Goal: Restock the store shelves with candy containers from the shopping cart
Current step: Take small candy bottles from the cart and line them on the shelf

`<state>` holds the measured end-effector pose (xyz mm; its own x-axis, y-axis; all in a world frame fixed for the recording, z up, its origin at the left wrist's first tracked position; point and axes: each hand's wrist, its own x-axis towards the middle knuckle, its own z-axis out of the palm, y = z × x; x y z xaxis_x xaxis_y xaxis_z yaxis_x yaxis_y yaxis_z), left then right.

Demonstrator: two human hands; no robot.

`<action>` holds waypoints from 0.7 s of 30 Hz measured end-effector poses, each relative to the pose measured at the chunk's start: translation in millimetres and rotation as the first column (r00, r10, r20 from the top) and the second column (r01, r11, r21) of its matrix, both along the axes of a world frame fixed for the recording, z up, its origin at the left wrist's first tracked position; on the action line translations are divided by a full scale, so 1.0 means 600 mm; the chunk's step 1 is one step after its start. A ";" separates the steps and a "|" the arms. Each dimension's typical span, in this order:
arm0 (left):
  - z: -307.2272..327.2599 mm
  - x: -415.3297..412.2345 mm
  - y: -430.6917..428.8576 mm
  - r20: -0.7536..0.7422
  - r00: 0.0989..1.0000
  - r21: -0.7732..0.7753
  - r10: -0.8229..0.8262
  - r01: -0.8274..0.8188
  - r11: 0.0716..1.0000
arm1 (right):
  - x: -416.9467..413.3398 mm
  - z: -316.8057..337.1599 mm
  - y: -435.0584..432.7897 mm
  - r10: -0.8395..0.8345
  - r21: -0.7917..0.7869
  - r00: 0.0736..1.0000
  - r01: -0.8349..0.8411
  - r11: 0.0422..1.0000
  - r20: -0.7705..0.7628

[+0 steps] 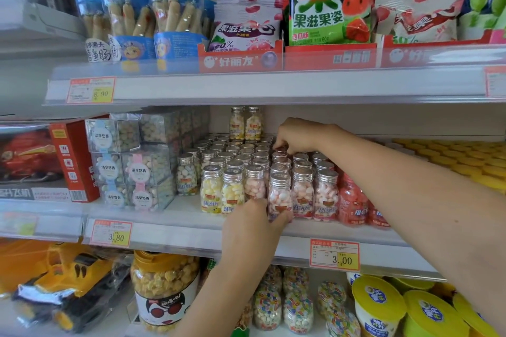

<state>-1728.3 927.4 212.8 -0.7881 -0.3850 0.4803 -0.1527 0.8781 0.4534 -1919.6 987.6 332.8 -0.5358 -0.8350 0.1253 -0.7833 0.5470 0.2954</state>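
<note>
1. On the middle shelf (pixel 191 230), candy bottles (pixel 232 161) with silver screw caps stand upright in close rows, from the near edge to the far wall.
2. Yellow-candy bottles fill the left columns and pink-candy bottles the right columns. Two more bottles (pixel 246 123) stand stacked on top of the far rows.
3. Left hand (pixel 254 224): it reaches up from below, with fingers and thumb curled round the lower body of the front pink bottle (pixel 279 197). That bottle stands upright in the nearest row, at the shelf edge.
4. Right hand (pixel 298 135): it reaches in from the right over the pink columns, with its fingertips pinching the cap of a rear bottle (pixel 281 151). This bottle is farther back in about the same column, and its body is hidden by the bottles in front.
5. Red bottles (pixel 351 202) stand just right of the pink columns. Rows of yellow lids (pixel 451 159) lie farther right.
6. Left of the bottles are stacked clear cube boxes (pixel 131 167), then a red carton (pixel 74 159).
7. Price tags on the rail read 3.80 (pixel 111 232) and 3.00 (pixel 334 254).
8. Upper shelf: blue-lidded tubs (pixel 175 8) and a watermelon candy bag (pixel 328 0).
9. Lower shelf: a popcorn jar (pixel 164 290), a yellow toy truck (pixel 68 282) and yellow-lidded cups (pixel 380 306).
</note>
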 end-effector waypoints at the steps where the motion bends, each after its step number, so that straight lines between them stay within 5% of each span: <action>1: 0.000 0.000 0.000 0.005 1.000 0.001 -0.001 0.001 1.000 | -0.004 -0.001 -0.002 -0.001 -0.010 1.000 0.001 1.000 0.004; 21: 0.001 0.001 0.000 -0.005 1.000 0.011 0.002 -0.002 1.000 | -0.006 0.001 -0.006 -0.017 -0.093 0.995 0.027 0.995 0.102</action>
